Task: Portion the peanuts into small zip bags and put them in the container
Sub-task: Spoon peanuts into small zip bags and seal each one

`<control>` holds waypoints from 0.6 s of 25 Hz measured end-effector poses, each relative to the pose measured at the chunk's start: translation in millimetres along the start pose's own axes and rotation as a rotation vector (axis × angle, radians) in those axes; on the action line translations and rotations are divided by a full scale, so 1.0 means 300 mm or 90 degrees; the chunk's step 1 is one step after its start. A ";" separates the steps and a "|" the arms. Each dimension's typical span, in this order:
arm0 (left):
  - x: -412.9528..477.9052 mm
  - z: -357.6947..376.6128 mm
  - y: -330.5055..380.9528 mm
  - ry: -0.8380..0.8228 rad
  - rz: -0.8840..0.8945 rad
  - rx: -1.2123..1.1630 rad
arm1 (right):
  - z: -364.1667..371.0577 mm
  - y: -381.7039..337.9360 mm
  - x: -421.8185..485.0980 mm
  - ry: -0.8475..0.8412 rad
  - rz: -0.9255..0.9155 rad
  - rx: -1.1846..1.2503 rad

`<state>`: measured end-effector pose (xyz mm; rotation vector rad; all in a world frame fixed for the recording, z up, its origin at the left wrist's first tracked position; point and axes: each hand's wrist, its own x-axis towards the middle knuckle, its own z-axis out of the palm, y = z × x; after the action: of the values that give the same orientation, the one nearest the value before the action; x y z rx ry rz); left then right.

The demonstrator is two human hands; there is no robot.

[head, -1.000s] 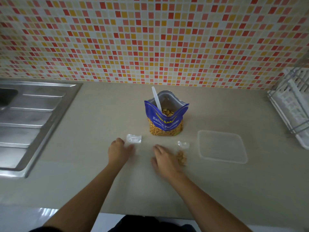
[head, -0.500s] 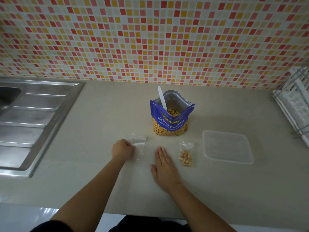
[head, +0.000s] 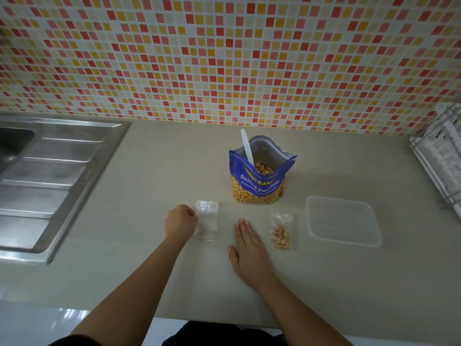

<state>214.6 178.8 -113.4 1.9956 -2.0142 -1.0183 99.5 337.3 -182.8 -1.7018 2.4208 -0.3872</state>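
Note:
An open blue bag of salted peanuts point(head: 259, 182) stands upright on the counter with a white plastic spoon point(head: 246, 146) stuck in it. In front of it to the right lies a small zip bag point(head: 281, 233) holding some peanuts. To the right of that sits a clear plastic container point(head: 344, 224). An empty small zip bag point(head: 207, 219) lies flat at front left of the peanut bag. My left hand point(head: 180, 222), fingers curled, pinches this bag's left edge. My right hand point(head: 249, 248) rests flat on the counter between the two small bags, holding nothing.
A steel sink with a ribbed drainboard point(head: 47, 176) fills the left side. A white dish rack point(head: 441, 156) stands at the right edge. The tiled wall point(head: 224, 58) closes off the back of the beige counter point(head: 324, 283).
My right hand slid left off the filled bag and now lies flat on the counter. The empty bag by my left hand went from crumpled to laid out flat.

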 end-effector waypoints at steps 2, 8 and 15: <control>-0.002 -0.005 -0.007 0.014 -0.001 -0.014 | 0.003 0.000 0.000 0.004 -0.002 -0.005; 0.010 -0.033 -0.013 -0.064 -0.062 -0.178 | 0.007 -0.001 0.001 0.016 0.005 0.011; 0.003 -0.057 -0.023 -0.107 -0.073 -0.282 | -0.014 -0.002 0.018 0.078 -0.006 0.075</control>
<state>229.2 172.3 -104.3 1.8477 -1.5713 -1.5438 96.9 332.7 -178.5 -1.6862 2.4196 -0.6400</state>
